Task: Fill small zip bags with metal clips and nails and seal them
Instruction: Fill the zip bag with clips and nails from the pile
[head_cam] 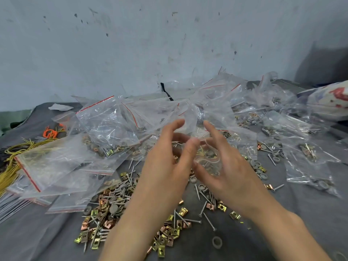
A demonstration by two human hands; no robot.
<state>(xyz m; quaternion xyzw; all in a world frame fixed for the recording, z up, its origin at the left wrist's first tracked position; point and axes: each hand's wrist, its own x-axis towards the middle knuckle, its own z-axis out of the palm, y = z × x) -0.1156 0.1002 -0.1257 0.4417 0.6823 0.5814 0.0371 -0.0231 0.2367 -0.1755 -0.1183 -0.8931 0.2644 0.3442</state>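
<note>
A small clear zip bag (208, 160) with a few grey washers and metal parts inside hangs between my two hands above the table. My left hand (167, 162) has its thumb and fingers spread at the bag's left side. My right hand (227, 166) touches the bag from the right, fingers apart. Motion blur hides whether either hand pinches the bag. Below them lies a loose pile of brass and gold metal clips (105, 210) mixed with nails (205, 202) and grey washers (217, 242).
A heap of clear zip bags with red seal lines (116, 125) fills the back of the dark grey cloth (37, 240). Filled bags (310, 166) lie at the right. Yellow and orange wire ties (17, 153) sit at the left. A pale wall stands behind.
</note>
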